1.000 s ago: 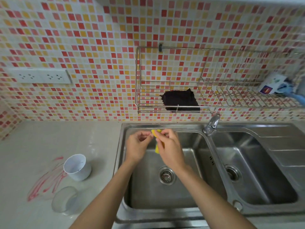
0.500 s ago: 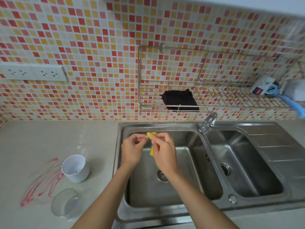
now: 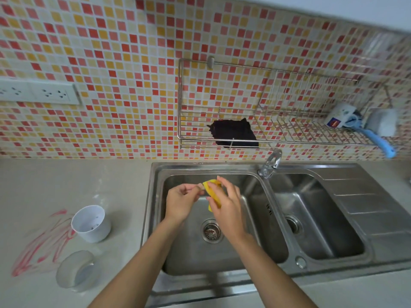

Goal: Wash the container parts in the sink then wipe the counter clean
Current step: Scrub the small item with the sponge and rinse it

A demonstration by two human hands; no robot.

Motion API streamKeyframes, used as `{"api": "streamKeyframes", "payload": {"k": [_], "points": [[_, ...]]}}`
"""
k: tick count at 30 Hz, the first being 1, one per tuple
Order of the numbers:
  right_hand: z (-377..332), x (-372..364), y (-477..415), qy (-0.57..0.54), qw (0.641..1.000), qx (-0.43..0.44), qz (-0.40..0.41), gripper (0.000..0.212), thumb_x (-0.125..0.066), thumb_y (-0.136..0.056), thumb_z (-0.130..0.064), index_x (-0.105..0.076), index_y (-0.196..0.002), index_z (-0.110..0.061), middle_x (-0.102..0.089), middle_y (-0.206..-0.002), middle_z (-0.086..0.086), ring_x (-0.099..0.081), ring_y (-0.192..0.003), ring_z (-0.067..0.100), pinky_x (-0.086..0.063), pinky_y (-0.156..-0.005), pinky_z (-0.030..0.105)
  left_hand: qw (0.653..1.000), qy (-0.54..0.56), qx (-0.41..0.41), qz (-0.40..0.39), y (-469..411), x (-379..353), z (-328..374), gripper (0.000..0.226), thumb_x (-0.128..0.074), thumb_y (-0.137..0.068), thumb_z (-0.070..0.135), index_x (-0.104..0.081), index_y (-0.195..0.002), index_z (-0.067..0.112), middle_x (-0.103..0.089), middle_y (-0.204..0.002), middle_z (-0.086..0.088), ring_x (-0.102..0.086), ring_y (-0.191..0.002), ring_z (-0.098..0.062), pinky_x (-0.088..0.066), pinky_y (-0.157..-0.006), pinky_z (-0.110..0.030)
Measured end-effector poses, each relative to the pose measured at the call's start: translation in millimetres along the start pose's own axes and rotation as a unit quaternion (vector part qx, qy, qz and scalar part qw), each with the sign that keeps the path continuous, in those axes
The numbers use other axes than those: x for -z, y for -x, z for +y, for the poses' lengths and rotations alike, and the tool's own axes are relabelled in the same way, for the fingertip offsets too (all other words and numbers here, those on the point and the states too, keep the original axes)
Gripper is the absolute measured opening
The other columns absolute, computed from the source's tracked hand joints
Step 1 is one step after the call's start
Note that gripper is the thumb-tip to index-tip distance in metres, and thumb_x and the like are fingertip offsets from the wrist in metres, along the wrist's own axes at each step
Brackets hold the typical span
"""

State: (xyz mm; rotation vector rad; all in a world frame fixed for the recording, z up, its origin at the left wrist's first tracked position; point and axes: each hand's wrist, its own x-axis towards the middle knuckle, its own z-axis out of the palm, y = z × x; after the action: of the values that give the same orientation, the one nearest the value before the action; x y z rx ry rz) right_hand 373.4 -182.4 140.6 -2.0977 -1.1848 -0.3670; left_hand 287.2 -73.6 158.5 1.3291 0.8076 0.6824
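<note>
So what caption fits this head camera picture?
Two hands hold a yellow piece over the left sink; white cup waits.

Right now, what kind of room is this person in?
Most likely a home kitchen. There is a steel double sink with a tap, a wire dish rack on a tiled wall, and a counter beside it.

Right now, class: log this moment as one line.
both hands hold yellow piece over left basin | white cup, clear lid on counter | red smears unwiped
</note>
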Motion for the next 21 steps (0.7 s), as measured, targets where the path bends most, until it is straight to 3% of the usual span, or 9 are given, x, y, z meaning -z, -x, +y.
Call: {"api": "streamKeyframes", "payload": {"k": [9,13,18,21], "points": [[42,21,-13,0.084,0.987,0.137,-0.006,0.035,-0.074,-0.075,-0.007,-0.068,-0.108,-0.015,-0.067,-0.111,0.0,-0.058,-0.103,0.022,-0.05,-0.091,0.033,0.997,0.038,0.066,-0.023,8,-33,-9,0.019,-0.067,-0.089,0.016,-0.073,-0.089,-0.001,-0.073,-0.077,-0.006,-0.056,-0.058,-0.003,-0.05,-0.059,-0.011],[60,30,-19,0.087,0.98,0.176,-0.011,0.038,-0.074,-0.072,-0.006,-0.066,-0.108,-0.015,-0.067,-0.104,-0.001,-0.058,-0.097,0.021,-0.049,-0.088,0.028,0.999,-0.002,0.025,-0.02,11,-45,-6,0.013,-0.069,-0.087,0.017,-0.072,-0.09,0.004,-0.074,-0.081,-0.011,-0.06,-0.065,-0.005,-0.051,-0.069,-0.02],[76,38,-32,0.066,0.975,0.209,-0.035,0.035,-0.072,-0.075,-0.005,-0.067,-0.108,-0.016,-0.068,-0.105,-0.003,-0.058,-0.098,0.018,-0.048,-0.09,0.026,0.98,-0.16,-0.104,-0.059,6,-49,-4,0.015,-0.075,-0.083,0.021,-0.074,-0.096,0.015,-0.074,-0.085,0.005,-0.069,-0.081,-0.007,-0.054,-0.077,-0.02],[95,33,-38,0.039,0.987,0.151,-0.025,0.039,-0.074,-0.077,-0.005,-0.069,-0.114,-0.017,-0.069,-0.113,-0.001,-0.059,-0.104,0.02,-0.048,-0.094,0.031,0.975,-0.186,-0.122,-0.012,1,-54,-3,0.012,-0.075,-0.082,0.025,-0.075,-0.09,0.017,-0.074,-0.08,0.008,-0.069,-0.077,-0.005,-0.054,-0.073,-0.018]]}}
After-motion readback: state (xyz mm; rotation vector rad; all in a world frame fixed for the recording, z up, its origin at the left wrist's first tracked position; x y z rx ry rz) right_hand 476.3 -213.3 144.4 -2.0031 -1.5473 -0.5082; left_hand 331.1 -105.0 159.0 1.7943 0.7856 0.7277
